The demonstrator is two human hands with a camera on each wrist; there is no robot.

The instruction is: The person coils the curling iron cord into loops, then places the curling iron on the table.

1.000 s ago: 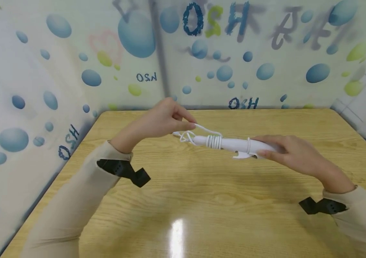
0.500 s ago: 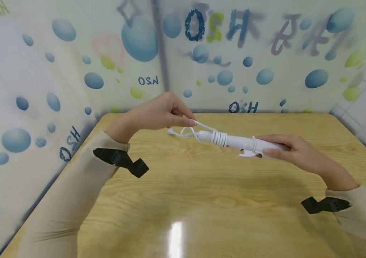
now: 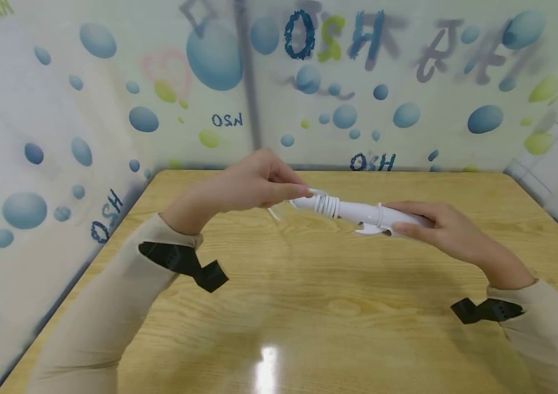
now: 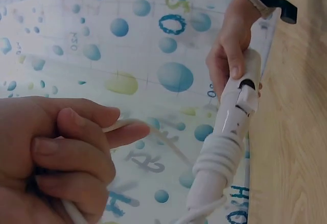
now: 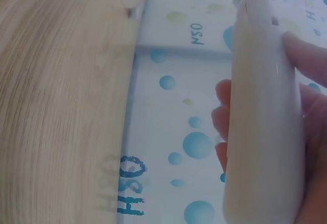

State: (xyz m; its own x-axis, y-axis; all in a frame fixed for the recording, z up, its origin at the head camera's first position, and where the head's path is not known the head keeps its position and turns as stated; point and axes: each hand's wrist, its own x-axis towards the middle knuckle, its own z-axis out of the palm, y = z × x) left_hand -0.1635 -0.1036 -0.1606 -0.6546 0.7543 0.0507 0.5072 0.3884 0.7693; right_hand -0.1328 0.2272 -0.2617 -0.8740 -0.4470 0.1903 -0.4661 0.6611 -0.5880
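Note:
A white, wand-shaped corded appliance [image 3: 358, 212] that looks like a curling iron is held above the table, tilted slightly. My right hand [image 3: 448, 232] grips its thick end, thumb on the near side. A small lever [image 3: 368, 230] sticks out below its middle. Several turns of white cord [image 3: 326, 207] are wound round the thinner left part. My left hand [image 3: 259, 183] pinches the cord close to that end. In the left wrist view the cord [image 4: 171, 145] runs from between thumb and finger to the coils. The right wrist view shows the smooth, thick body [image 5: 263, 127] with fingers round it.
The wood-grain table [image 3: 338, 306] lies beneath both hands, with a bright reflection near its front. Patterned sheeting [image 3: 397, 137] with blue bubbles and lettering rises behind and at the sides. Each sleeve carries a black wrist camera mount, at left [image 3: 185, 262] and right [image 3: 488, 311].
My left hand first lifted slightly, then came down and right, nearer the coils. The loose cord between fingers and coils has shortened. My right hand keeps its grip, shifting slightly.

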